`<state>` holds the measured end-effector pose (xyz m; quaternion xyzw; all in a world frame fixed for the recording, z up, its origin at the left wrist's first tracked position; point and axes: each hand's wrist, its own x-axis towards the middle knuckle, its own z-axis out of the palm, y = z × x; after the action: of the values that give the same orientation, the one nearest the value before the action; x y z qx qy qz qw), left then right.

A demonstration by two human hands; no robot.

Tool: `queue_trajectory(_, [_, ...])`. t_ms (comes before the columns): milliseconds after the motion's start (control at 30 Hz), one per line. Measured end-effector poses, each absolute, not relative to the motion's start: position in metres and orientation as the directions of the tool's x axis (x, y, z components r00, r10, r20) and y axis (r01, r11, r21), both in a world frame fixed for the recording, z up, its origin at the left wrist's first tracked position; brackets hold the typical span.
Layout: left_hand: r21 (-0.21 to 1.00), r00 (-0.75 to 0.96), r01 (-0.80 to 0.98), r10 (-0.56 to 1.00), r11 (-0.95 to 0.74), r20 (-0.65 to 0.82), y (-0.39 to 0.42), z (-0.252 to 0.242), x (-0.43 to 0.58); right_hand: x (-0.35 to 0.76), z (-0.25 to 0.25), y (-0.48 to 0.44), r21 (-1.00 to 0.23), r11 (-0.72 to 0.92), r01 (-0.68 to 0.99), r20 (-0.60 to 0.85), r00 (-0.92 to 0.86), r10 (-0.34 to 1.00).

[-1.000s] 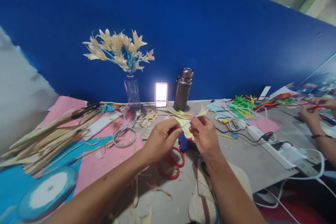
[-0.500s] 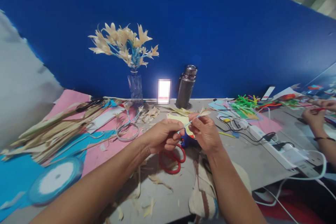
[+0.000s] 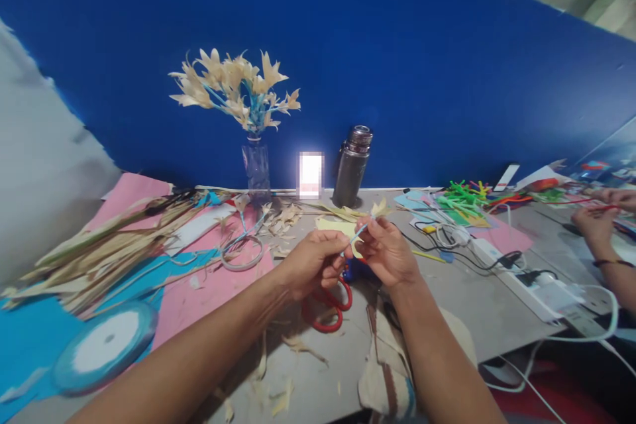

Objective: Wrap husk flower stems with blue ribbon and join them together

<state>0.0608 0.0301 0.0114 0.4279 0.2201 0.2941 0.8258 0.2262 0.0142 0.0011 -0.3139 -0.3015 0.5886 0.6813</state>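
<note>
Between my two hands runs a thin light-blue stem [image 3: 358, 232] with a small pale husk flower [image 3: 381, 207] at its upper right end. My left hand [image 3: 318, 258] pinches the lower end of the stem between thumb and fingers. My right hand [image 3: 390, 248] grips it just below the flower, fingers curled. Beneath my hands lie red-handled scissors [image 3: 325, 326], their blades hidden. A blue object [image 3: 354, 270] is partly covered behind my right hand. Further back, a clear bottle [image 3: 256, 169] holds similar husk flowers [image 3: 233, 83] on blue stems.
A dark flask [image 3: 352, 169] stands at the back. To the left are dried husks [image 3: 114, 242], a ribbon spool [image 3: 106, 348] and a ring of tape [image 3: 242, 255]. A power strip [image 3: 517, 281] with cables and green pipe cleaners [image 3: 464, 193] lie right. A co-worker's hands [image 3: 596, 215] are far right.
The flower at the stem's end has turned and now shows its spread petals more upright. Both hands keep their hold and have shifted only slightly.
</note>
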Motion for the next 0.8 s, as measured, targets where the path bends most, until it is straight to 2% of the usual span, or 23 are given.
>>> queue_trajectory(100, [0.773,0.788,-0.287,0.598,0.565,-0.145,0.032,0.012,0.059,0.227,0.003,0.014,-0.787,0.141,-0.6,0.089,0.117,0.989])
queue_trajectory(167, [0.781,0.801,-0.254,0.577,0.57,-0.161,0.032,0.012,0.059,0.228,0.004,0.013,-0.794,0.154,-0.588,0.106,0.116,0.988])
queue_trajectory(233, [0.853,0.762,-0.186,0.62,0.488,-0.188,0.032,0.011,0.061,0.229,0.005,0.013,-0.807,0.156,-0.57,0.11,0.114,0.987])
queue_trajectory(300, [0.94,0.664,-0.066,0.718,0.335,-0.209,0.033,0.01,0.062,0.229,0.006,0.013,-0.821,0.151,-0.551,0.107,0.112,0.988])
queue_trajectory(400, [0.985,0.558,0.106,0.811,0.139,-0.175,0.039,0.007,0.061,0.229,0.006,0.012,-0.826,0.15,-0.544,0.098,0.124,0.987])
queue_trajectory(500, [0.98,0.491,0.199,0.867,-0.019,-0.083,0.046,0.008,0.058,0.227,0.005,0.013,-0.838,0.164,-0.521,0.093,0.16,0.983])
queue_trajectory(667, [0.925,0.286,0.228,0.929,-0.305,0.235,0.046,0.015,0.055,0.224,0.004,0.015,-0.869,0.226,-0.439,0.111,0.274,0.955])
queue_trajectory(800, [0.899,0.32,0.229,0.902,-0.372,0.292,0.033,0.019,0.06,0.223,0.003,0.016,-0.883,0.233,-0.406,0.112,0.301,0.947])
